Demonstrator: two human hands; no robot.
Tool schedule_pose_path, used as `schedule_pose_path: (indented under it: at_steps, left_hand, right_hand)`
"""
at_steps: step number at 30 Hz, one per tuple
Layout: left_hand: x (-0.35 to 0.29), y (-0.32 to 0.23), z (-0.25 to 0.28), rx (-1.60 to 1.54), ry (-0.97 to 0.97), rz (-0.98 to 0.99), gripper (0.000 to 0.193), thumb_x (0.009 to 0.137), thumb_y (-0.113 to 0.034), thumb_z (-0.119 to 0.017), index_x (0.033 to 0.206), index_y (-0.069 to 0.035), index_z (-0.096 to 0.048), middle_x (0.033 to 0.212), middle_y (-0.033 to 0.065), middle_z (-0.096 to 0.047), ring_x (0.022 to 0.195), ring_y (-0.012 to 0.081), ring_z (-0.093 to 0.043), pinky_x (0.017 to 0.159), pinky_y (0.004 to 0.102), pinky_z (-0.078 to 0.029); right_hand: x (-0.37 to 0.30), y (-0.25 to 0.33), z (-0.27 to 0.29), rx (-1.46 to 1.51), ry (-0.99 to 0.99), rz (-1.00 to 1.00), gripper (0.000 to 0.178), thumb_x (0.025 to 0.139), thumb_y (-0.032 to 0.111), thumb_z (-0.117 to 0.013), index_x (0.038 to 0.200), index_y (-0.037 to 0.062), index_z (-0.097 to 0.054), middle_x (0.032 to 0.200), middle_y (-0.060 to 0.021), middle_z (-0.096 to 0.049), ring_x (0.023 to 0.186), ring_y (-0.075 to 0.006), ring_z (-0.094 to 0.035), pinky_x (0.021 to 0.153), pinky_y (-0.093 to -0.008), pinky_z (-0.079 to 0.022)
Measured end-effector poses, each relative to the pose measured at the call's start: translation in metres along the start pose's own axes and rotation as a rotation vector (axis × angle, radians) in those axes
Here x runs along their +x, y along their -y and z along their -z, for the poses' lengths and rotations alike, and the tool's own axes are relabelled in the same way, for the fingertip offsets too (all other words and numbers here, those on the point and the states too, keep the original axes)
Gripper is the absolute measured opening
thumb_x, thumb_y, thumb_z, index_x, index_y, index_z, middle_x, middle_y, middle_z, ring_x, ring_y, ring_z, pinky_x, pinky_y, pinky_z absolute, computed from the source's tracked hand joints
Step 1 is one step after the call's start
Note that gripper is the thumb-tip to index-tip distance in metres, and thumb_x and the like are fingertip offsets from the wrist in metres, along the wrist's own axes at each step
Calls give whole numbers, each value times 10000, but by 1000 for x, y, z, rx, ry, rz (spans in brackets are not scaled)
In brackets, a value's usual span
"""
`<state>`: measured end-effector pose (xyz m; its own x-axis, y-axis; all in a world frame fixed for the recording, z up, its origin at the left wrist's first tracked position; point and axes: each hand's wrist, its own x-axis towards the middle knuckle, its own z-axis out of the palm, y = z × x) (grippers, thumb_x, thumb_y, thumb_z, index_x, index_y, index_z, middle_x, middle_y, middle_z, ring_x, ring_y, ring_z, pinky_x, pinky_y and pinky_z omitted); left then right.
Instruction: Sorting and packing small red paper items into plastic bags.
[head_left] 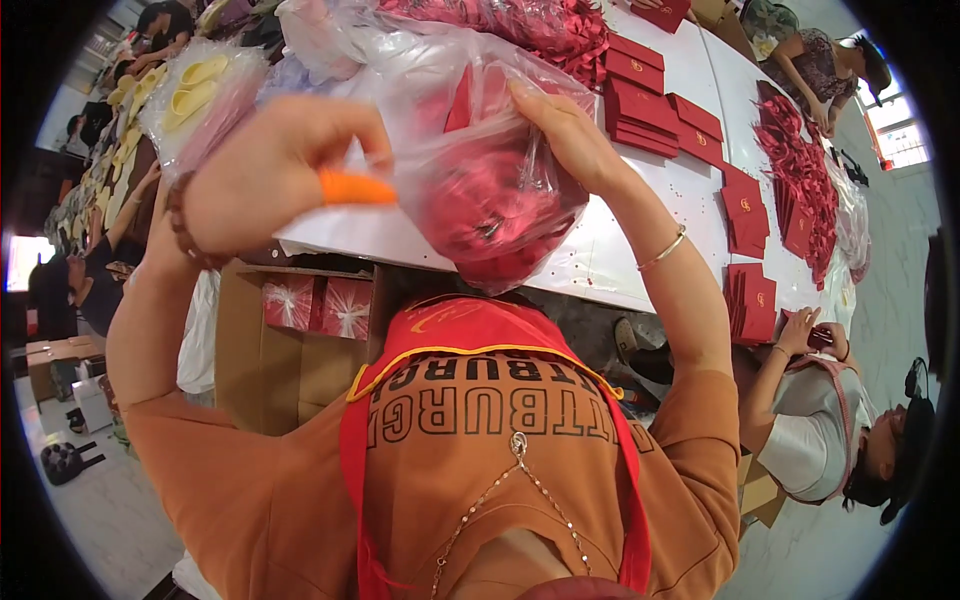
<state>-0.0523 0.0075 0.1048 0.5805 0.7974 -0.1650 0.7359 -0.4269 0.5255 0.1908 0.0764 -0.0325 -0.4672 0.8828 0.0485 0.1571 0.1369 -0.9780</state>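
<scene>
A clear plastic bag [568,215] with dark red contents, partly blurred, stands at the table edge in front of my chest. The fingers of my right hand [572,138] are closed on the bag's upper right side. My left hand [262,180] is to the left of the bag, smeared by motion. An orange finger cot [357,188] covers one of its digits, which points toward the bag. Whether the left fingers hold any of the plastic cannot be made out. What exactly lies in the bag is hard to tell through the film.
Stacks of dark red envelope-like pouches [640,112] lie on the white table [625,240]. A heap of red ribbon-like pieces [800,170] is farther right. Below the table, an open cardboard box [245,340] holds wrapped red packs [345,305]. A co-worker [825,420] sits at right.
</scene>
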Motion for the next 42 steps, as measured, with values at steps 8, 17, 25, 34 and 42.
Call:
schedule_pose_path:
  at_steps: [8, 17, 25, 34, 42]
  left_hand:
    - [27, 60, -27, -251, -182, 365, 619, 766, -238, -640, 1274, -63, -332, 748, 74, -559, 624, 109, -535, 579, 223, -424]
    - [78, 72, -22, -742, -287, -24, 504, 782, -79, -587, 1249, -112, -400, 635, -29, -509, 561, 31, -460, 488, 166, -363]
    - [58, 128, -84, -1432, -445, -335, 824, 711, -365, -650, 1352, -102, -203, 1362, 129, -262, 1229, 208, -295, 997, 345, -252]
    - [85, 110, -113, -736, -213, -280, 1086, 661, -437, -680, 1361, -21, 38, 1432, 152, -24, 1327, 237, -22, 1058, 361, -42]
    - [105, 79, -108, -1164, -323, -212, 912, 751, -289, -645, 1338, 64, -43, 1408, 198, -107, 1313, 258, -101, 1050, 323, -128]
  right_hand:
    - [-2, 7, -7, 84, -3, -31, 429, 915, 335, -377, 1052, -34, -549, 1027, -42, -564, 952, -102, -472, 873, -241, -338]
    - [-7, 13, -16, 83, 34, -69, 446, 918, 351, -361, 970, -41, -569, 936, -48, -586, 872, -96, -481, 814, -251, -371]
    - [-13, 3, -4, 158, 12, -104, 380, 917, 305, -386, 1042, -11, -555, 981, -17, -569, 918, -78, -477, 845, -225, -355]
    - [-6, -2, -15, 111, -94, 6, 376, 899, 299, -387, 782, -31, -524, 689, -28, -492, 682, -105, -407, 648, -263, -358]
    - [1, -4, -17, 34, -68, 58, 340, 867, 250, -393, 788, -57, -516, 625, -82, -464, 620, -136, -416, 603, -305, -363]
